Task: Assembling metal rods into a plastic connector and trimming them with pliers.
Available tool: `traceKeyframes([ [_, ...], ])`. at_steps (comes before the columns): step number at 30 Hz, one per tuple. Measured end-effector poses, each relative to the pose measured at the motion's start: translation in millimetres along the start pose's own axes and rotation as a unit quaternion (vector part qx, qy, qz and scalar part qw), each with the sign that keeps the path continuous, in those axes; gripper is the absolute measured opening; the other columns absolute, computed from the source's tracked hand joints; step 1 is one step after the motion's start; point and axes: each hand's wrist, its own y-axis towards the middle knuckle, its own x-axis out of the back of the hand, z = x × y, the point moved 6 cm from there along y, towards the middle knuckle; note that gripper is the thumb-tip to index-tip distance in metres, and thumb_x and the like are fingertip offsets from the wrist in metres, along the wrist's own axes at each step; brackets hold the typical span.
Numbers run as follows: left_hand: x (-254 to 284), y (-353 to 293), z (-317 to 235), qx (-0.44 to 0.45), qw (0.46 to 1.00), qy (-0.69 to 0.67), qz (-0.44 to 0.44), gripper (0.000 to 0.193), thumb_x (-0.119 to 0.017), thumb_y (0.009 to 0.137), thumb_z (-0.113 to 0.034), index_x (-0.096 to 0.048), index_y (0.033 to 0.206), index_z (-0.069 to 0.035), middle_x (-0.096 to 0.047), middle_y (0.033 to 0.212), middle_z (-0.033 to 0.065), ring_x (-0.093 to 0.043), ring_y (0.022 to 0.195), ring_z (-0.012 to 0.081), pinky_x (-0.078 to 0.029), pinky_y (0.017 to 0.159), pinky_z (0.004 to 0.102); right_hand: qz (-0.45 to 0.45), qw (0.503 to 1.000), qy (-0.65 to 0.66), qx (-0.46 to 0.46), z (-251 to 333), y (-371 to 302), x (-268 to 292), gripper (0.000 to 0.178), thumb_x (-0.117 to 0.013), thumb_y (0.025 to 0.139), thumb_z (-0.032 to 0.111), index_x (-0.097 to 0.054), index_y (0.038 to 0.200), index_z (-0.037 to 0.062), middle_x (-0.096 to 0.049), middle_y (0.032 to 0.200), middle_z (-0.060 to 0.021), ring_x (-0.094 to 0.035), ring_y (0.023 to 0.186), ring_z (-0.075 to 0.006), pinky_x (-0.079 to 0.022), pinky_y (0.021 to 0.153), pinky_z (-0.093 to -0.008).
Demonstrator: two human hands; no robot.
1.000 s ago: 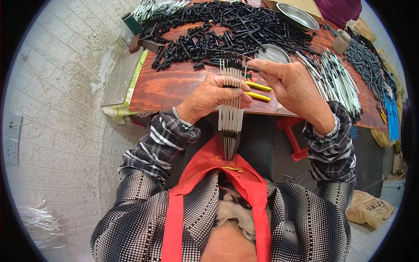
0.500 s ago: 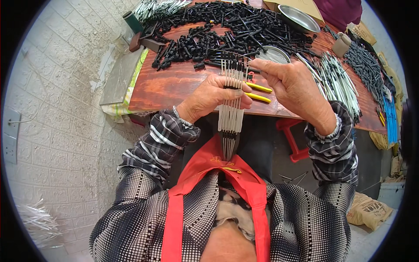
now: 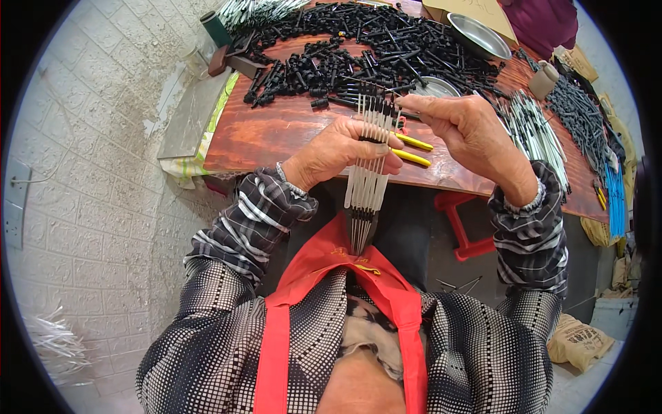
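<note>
My left hand is closed round a flat, fanned row of thin rods, translucent white with black bands and thin dark lower ends. The rods stand upright over the table's near edge, and their lower tips reach down to my red apron. My right hand is held beside the rods' upper ends, with thumb and forefinger pinched together. A thin dark wire-like piece runs from those fingertips across the tops of the rods. Behind my left fingers lie yellow-handled pliers, their jaws hidden.
Black plastic parts are heaped across the reddish wooden table. White rods and grey pieces lie at the right. Metal dishes stand at the back. A red stool is under the table; a wall rises at left.
The view has shifted slightly. Both hands keep nearly the same hold; the right fingertips stay by the rods' upper ends, with the hand turned a little.
</note>
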Motion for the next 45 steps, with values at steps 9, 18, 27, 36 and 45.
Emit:
traceKeyframes([
  [9, 1, -2, -2, 0.000, 1.000, -0.014, 0.001, 0.026, -0.063, 0.090, -0.010, -0.063, 0.112, 0.004, -0.069, 0.098, 0.0197, -0.070, 0.090, 0.0262, -0.058, 0.082, 0.0363, -0.008, 1.000, 0.003, 0.020, 7, 4, 1, 0.028, -0.054, 0.091, 0.002, -0.064, 0.117, 0.0046, -0.069, 0.101, -0.0187, -0.070, 0.087, -0.0252, -0.053, 0.074, -0.0297],
  [18, -1, 0, -2, -0.014, 0.999, -0.038, 0.007, 0.026, -0.061, 0.091, -0.007, -0.062, 0.114, 0.006, -0.068, 0.098, 0.0209, -0.070, 0.089, 0.0272, -0.058, 0.083, 0.0373, -0.065, 0.988, 0.133, 0.038, -10, 3, -9, 0.027, -0.056, 0.090, 0.005, -0.067, 0.114, 0.0080, -0.070, 0.091, -0.0159, -0.068, 0.076, -0.0216, -0.052, 0.068, -0.0305],
  [27, 2, -1, -1, -0.002, 0.999, -0.047, 0.010, 0.028, -0.061, 0.091, -0.007, -0.061, 0.115, 0.006, -0.068, 0.099, 0.0222, -0.070, 0.089, 0.0274, -0.058, 0.083, 0.0371, -0.016, 0.985, 0.167, 0.025, -11, 6, -11, 0.028, -0.056, 0.090, -0.001, -0.064, 0.117, 0.0021, -0.070, 0.094, -0.0136, -0.065, 0.086, -0.0132, -0.050, 0.076, -0.0256],
  [36, 2, 0, -2, -0.016, 0.999, -0.032, 0.018, 0.028, -0.061, 0.091, -0.007, -0.061, 0.116, 0.006, -0.069, 0.099, 0.0221, -0.070, 0.088, 0.0266, -0.058, 0.082, 0.0360, -0.040, 0.987, 0.140, 0.075, -7, 9, -8, 0.029, -0.058, 0.089, -0.002, -0.064, 0.117, 0.0022, -0.067, 0.086, -0.0116, -0.060, 0.074, -0.0120, -0.048, 0.066, -0.0254],
  [45, 1, -1, -2, -0.005, 0.999, -0.031, 0.013, 0.028, -0.060, 0.091, -0.006, -0.062, 0.116, 0.005, -0.069, 0.098, 0.0218, -0.070, 0.087, 0.0267, -0.058, 0.081, 0.0359, -0.042, 0.992, 0.107, 0.057, -4, 9, -6, 0.027, -0.059, 0.087, -0.004, -0.066, 0.113, 0.0009, -0.066, 0.081, -0.0115, -0.059, 0.070, -0.0121, -0.048, 0.064, -0.0258],
])
